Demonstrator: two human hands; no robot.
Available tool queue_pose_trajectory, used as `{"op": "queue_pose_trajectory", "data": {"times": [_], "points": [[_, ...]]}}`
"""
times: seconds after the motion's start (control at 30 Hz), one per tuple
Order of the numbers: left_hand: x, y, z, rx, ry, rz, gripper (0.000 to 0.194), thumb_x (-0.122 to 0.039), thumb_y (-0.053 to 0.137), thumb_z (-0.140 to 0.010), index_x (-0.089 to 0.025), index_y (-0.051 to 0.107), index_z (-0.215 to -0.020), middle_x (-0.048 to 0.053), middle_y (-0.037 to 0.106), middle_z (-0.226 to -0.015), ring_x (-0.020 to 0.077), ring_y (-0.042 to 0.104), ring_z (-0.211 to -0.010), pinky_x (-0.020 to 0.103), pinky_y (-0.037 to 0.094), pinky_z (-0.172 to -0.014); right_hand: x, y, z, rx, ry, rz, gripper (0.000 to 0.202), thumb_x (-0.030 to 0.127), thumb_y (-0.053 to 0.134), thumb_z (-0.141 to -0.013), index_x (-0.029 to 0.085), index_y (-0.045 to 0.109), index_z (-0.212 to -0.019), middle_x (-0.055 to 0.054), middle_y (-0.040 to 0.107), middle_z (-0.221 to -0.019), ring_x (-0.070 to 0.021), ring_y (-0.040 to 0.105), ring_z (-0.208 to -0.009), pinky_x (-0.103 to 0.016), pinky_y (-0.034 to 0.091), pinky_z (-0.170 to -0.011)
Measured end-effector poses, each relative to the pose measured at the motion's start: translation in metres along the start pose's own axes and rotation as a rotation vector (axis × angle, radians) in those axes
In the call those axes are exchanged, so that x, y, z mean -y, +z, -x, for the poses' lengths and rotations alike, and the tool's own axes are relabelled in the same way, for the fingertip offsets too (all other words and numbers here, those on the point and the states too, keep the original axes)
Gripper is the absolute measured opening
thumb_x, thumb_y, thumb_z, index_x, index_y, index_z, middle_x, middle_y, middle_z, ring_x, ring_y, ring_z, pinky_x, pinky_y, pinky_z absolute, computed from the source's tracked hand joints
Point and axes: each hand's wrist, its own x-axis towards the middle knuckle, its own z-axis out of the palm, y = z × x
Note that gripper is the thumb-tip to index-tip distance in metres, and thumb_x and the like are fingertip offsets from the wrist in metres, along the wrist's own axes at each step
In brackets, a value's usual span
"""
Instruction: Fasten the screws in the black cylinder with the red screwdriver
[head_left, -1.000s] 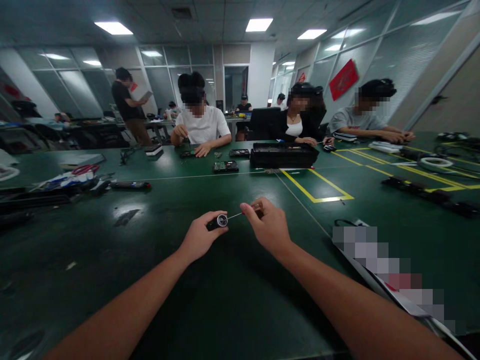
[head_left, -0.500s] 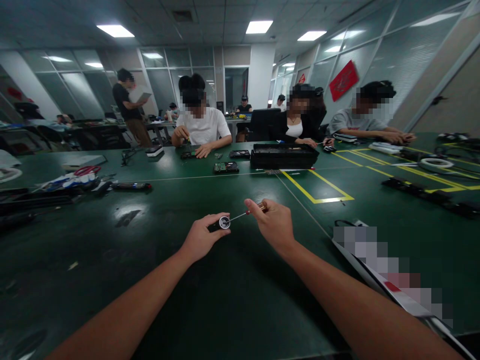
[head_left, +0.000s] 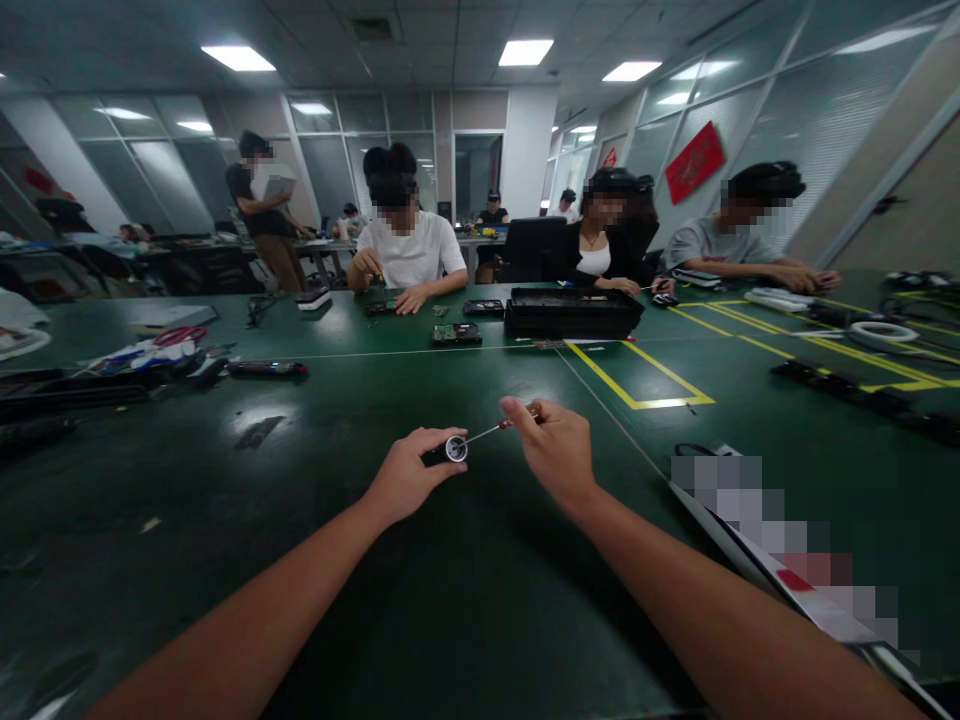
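My left hand (head_left: 411, 470) is closed around a small black cylinder (head_left: 455, 449) with a pale, round rim facing right and toward me. In my right hand (head_left: 556, 445) is a screwdriver (head_left: 486, 434), its handle mostly covered by my fingers. The thin metal shaft slants down to the left, and its tip reaches inside the rim of the cylinder. What the tip touches in there is too small to make out. Both hands are above the green table (head_left: 420, 620).
A long black housing (head_left: 574, 314) and a circuit board (head_left: 456, 334) lie across the table. At left are a dark tube (head_left: 268, 369) and red-handled tools (head_left: 178, 336). A white-edged, partly blurred object (head_left: 739, 545) lies by my right forearm. Co-workers sit opposite.
The whole view has shifted slightly, so things appear a little further right. My hands keep their grips, and the screwdriver tip stays within the cylinder's rim.
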Motion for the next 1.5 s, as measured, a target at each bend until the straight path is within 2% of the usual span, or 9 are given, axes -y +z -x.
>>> {"op": "queue_pose_trajectory", "data": {"times": [0.27, 0.43, 0.57, 0.83, 0.93, 1.03, 1.2, 1.3, 1.5], "points": [[0.003, 0.000, -0.001, -0.031, 0.028, -0.048, 0.044, -0.024, 0.077, -0.082, -0.032, 0.068, -0.124, 0.000, 0.070, -0.119, 0.0214, 0.060, -0.112, 0.039, 0.043, -0.101, 0.002, 0.000, 0.003, 0.060, -0.093, -0.007, 0.051, 0.058, 0.058, -0.091, 0.020, 0.062, -0.057, 0.003, 0.055, -0.048, -0.0112, 0.048, -0.044, -0.026, 0.032, -0.048], [0.006, -0.001, -0.002, -0.066, 0.019, -0.076, 0.042, -0.025, 0.075, -0.083, -0.031, 0.068, -0.124, 0.002, 0.069, -0.121, 0.0230, 0.061, -0.112, 0.041, 0.044, -0.101, 0.009, -0.003, 0.007, 0.229, -0.191, -0.080, 0.024, 0.040, 0.055, -0.095, 0.020, 0.069, -0.093, -0.002, 0.072, -0.075, -0.0160, 0.065, -0.064, -0.027, 0.046, -0.060], [0.008, -0.002, -0.003, -0.073, 0.024, -0.098, 0.039, -0.028, 0.074, -0.084, -0.030, 0.069, -0.123, 0.004, 0.069, -0.121, 0.0244, 0.061, -0.113, 0.043, 0.043, -0.102, 0.013, -0.006, 0.009, 0.341, -0.305, -0.086, 0.023, 0.028, 0.051, -0.094, 0.020, 0.063, -0.112, -0.006, 0.074, -0.093, -0.0202, 0.069, -0.083, -0.033, 0.050, -0.077], [0.003, -0.002, -0.003, -0.081, 0.004, -0.121, 0.039, -0.027, 0.074, -0.083, -0.030, 0.069, -0.122, 0.003, 0.070, -0.119, 0.0253, 0.062, -0.113, 0.044, 0.043, -0.102, 0.012, -0.003, 0.006, 0.294, -0.103, -0.040, 0.034, 0.041, 0.041, -0.101, 0.021, 0.067, -0.111, -0.003, 0.072, -0.076, -0.0182, 0.065, -0.062, -0.030, 0.043, -0.059], [0.002, -0.002, -0.004, -0.086, -0.011, -0.117, 0.039, -0.026, 0.074, -0.083, -0.028, 0.069, -0.121, 0.004, 0.070, -0.120, 0.0257, 0.062, -0.114, 0.045, 0.042, -0.104, 0.010, -0.003, 0.006, 0.313, -0.144, -0.065, 0.036, 0.032, 0.040, -0.100, 0.018, 0.058, -0.128, -0.003, 0.071, -0.079, -0.0187, 0.064, -0.065, -0.030, 0.044, -0.062], [0.005, -0.002, -0.004, -0.101, -0.011, -0.097, 0.040, -0.025, 0.074, -0.083, -0.027, 0.069, -0.122, 0.005, 0.069, -0.122, 0.0250, 0.061, -0.115, 0.043, 0.042, -0.105, 0.009, -0.003, 0.008, 0.330, -0.232, -0.091, 0.038, 0.025, 0.041, -0.097, 0.017, 0.053, -0.132, -0.005, 0.070, -0.088, -0.0202, 0.066, -0.078, -0.032, 0.046, -0.071], [0.007, -0.003, -0.004, -0.094, -0.015, -0.108, 0.041, -0.027, 0.073, -0.084, -0.029, 0.067, -0.125, 0.004, 0.068, -0.124, 0.0250, 0.060, -0.117, 0.045, 0.041, -0.106, 0.009, -0.002, 0.007, 0.345, -0.131, -0.021, 0.036, 0.039, 0.039, -0.102, 0.021, 0.062, -0.121, -0.004, 0.071, -0.082, -0.0194, 0.064, -0.067, -0.031, 0.042, -0.061], [0.004, -0.003, -0.004, -0.080, -0.025, -0.136, 0.040, -0.028, 0.072, -0.085, -0.029, 0.068, -0.124, 0.005, 0.069, -0.122, 0.0263, 0.060, -0.115, 0.048, 0.040, -0.107, 0.008, -0.003, 0.006, 0.345, -0.117, -0.009, 0.034, 0.037, 0.038, -0.102, 0.022, 0.063, -0.118, -0.003, 0.072, -0.082, -0.0181, 0.062, -0.061, -0.031, 0.040, -0.059], [0.008, -0.004, -0.005, -0.107, -0.027, -0.129, 0.040, -0.028, 0.072, -0.084, -0.029, 0.067, -0.124, 0.005, 0.068, -0.122, 0.0257, 0.060, -0.117, 0.047, 0.039, -0.108, 0.010, -0.004, 0.008, 0.388, -0.195, -0.128, 0.036, 0.034, 0.044, -0.100, 0.021, 0.050, -0.133, -0.005, 0.069, -0.091, -0.0210, 0.066, -0.080, -0.033, 0.047, -0.071]]}}
